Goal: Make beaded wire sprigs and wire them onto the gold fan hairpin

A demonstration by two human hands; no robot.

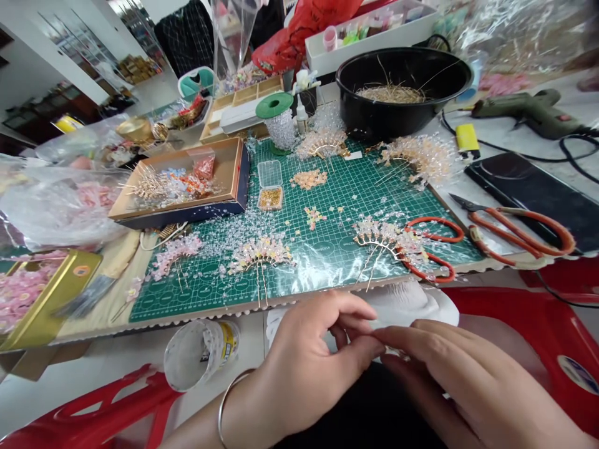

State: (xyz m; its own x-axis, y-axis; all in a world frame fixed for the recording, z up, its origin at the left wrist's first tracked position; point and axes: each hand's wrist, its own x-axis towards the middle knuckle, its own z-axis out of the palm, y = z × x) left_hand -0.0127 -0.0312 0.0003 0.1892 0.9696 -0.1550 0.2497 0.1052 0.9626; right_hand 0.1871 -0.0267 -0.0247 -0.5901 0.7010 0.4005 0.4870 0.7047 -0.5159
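Observation:
My left hand [304, 368] and my right hand [463, 380] meet low in the head view, in front of the table's near edge. Their fingertips pinch together around something too small to make out. A thin bangle circles my left wrist. A white object [412, 302] lies just behind the fingers. On the green cutting mat [327, 243] beyond lie several beaded hair combs, one [259, 252] near the mat's front, another [388, 240] to its right. Loose beads are scattered over the mat.
Orange-handled scissors [519, 227] and a dark phone [533, 187] lie right of the mat. A black bowl [402, 87] and glue gun [528, 109] stand behind. A brown box [182, 181] sits left. A white cup [199, 352] lies near my left wrist. Red stools flank me.

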